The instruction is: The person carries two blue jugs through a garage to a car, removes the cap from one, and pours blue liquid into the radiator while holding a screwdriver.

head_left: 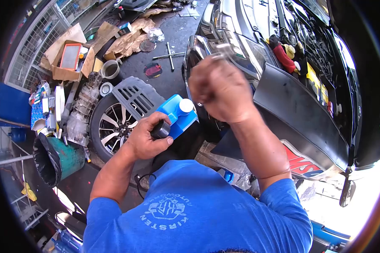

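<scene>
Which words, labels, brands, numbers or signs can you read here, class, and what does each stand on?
"KIRSTEN": on the blue T-shirt
"AUTOWORKS": same T-shirt
Monogram between them: letters unclear
Black fender cover, red lettering: partly hidden, unclear
Blue-and-white box, yellow engine-bay label: too small

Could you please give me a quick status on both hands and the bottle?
Left hand gripping black cap, against blue bottle. Right hand raised, blurred; grip unclear. White top showing on bottle. Nothing seen covering it.
</scene>
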`<state>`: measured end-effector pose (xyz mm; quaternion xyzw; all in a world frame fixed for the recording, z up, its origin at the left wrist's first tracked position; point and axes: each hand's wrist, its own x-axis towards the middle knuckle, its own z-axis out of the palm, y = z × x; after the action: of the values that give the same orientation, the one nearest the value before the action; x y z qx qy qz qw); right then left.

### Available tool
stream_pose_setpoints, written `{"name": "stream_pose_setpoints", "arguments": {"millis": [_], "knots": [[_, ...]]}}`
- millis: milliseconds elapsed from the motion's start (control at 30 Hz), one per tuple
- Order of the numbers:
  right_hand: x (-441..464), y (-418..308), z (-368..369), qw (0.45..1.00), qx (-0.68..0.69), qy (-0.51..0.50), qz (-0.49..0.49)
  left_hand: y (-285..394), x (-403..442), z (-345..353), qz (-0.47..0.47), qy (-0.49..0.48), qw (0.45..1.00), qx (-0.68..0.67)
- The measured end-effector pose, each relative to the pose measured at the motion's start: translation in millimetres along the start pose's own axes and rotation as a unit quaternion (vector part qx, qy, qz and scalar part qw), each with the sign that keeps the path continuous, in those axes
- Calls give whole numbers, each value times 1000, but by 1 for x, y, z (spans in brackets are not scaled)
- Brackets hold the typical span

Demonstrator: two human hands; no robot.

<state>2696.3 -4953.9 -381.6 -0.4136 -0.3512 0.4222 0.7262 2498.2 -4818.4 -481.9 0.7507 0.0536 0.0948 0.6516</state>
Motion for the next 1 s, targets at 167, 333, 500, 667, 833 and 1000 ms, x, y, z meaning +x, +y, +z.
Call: {"name": "stream_pose_setpoints", "arguments": {"millis": [167,333,500,667,833,1000], "knots": [[-8,-38,25,977,25,-88,-194,2,-5,0,25,-6,1000,5],[-19,61,-10,995,10,33,-92,2,-9,-6,41,-34,998,38],[21,-86,-4,969,-66,161,-175,-9,-19,-9,19,-23,999,31],[74,-145,-175,576,-751,322,-11,-22,-31,-5,-38,12,998,-41],[90,-133,-262,414,-823,330,205,-22,-30,3,-34,30,998,-36],[106,-119,-277,415,-820,316,235,-26,-30,14,-63,40,994,-74]]}}
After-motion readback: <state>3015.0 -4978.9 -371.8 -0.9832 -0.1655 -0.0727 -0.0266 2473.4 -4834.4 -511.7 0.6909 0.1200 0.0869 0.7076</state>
